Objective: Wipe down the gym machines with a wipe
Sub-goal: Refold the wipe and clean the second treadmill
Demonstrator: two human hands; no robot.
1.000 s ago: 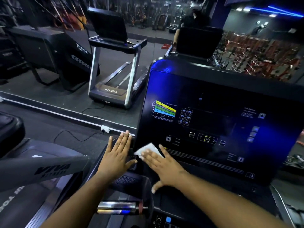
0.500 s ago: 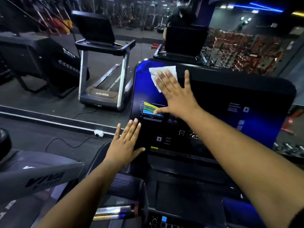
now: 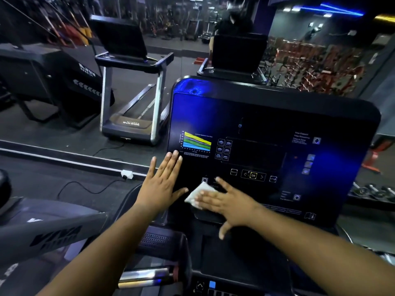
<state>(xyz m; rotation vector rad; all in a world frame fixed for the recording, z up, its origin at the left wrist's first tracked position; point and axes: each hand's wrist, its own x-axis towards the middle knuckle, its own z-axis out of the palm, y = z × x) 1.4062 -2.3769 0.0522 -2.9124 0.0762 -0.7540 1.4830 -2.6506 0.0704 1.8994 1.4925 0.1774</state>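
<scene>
White wipe (image 3: 199, 194) lies flat on the lower left of the console panel (image 3: 277, 129), long axis slanting up to the right, half hidden under the right hand (image 3: 229, 205), whose spread straight fingers press it. Left hand (image 3: 163, 182) rests flat, fingers straight, on the panel's left edge.

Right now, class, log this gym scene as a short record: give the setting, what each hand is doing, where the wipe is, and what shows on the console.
Setting: gym floor, treadmill in the mirror ahead
Left hand: flat, fingers straight, resting on the console's left edge
Right hand: flat, pressing the wipe against the console
Wipe: white, folded, low on the console, under the right fingers
Console display: coloured chart at left, OK button near centre
</scene>
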